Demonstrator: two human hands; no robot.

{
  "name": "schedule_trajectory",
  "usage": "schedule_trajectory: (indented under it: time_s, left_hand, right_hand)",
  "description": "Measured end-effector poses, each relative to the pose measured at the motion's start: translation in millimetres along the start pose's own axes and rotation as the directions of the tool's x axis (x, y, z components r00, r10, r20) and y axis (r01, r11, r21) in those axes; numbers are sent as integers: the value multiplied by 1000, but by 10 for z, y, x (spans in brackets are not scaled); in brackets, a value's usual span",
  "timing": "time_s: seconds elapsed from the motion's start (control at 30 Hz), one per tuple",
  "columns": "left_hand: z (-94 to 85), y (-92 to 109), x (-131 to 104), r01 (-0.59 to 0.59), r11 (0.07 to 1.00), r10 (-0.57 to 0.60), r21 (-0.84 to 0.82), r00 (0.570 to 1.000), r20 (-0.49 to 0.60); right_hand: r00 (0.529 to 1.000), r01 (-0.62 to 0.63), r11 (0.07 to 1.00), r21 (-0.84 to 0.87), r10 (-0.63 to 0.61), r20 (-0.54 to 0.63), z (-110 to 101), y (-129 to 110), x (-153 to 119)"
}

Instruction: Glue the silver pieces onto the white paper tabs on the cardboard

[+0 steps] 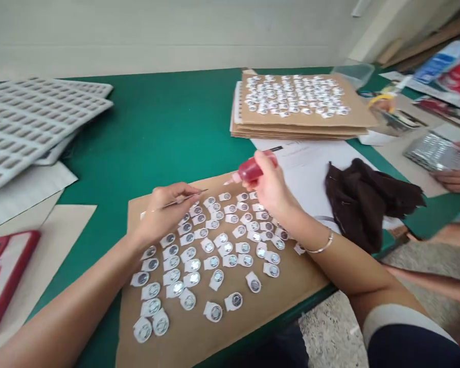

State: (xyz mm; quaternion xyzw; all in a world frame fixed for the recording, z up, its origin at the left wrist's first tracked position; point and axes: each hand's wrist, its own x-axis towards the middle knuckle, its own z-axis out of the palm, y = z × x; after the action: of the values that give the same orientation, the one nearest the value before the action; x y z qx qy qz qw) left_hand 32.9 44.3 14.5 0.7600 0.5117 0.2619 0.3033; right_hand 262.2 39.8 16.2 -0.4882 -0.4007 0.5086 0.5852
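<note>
My right hand (268, 184) is wrapped round a small red squeeze bottle (251, 169), whose pale nozzle points down and left above the cardboard. My left hand (168, 207) pinches a thin pointed metal tool that looks like tweezers (191, 195), its tip aimed right toward the nozzle. The two tips are apart. Beneath both hands lies a brown cardboard sheet (253, 317) bearing many small silver discs on white tabs, such as one disc (213, 311) near the front. Some discs at the back are hidden by my hands.
Stacked cardboard sheets (306, 134) with more discs stand at the back right. White grid trays (34, 112) lie at the left, above a red-edged phone-like object (11, 276). A dark brown cloth (368, 199) lies right of my forearm. Another person's hands (458, 179) hold a silvery packet.
</note>
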Motion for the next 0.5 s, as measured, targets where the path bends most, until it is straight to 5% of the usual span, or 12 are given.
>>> schedule_trajectory:
  time_s: [0.13,0.3,0.5]
  left_hand:
    - [3,-121,-63,-87,994,96,-72,988,122]
    - [26,-157,-103,-163,984,172,-69,975,141]
    - [49,-41,-103,-19,998,22,-55,998,65]
  right_hand:
    - [999,46,992,116,-44,-21,-5,63,18]
    - [997,34,993,117,-26,-72,-13,111,36]
    - [998,21,993,113,-14,-60,-23,135,50]
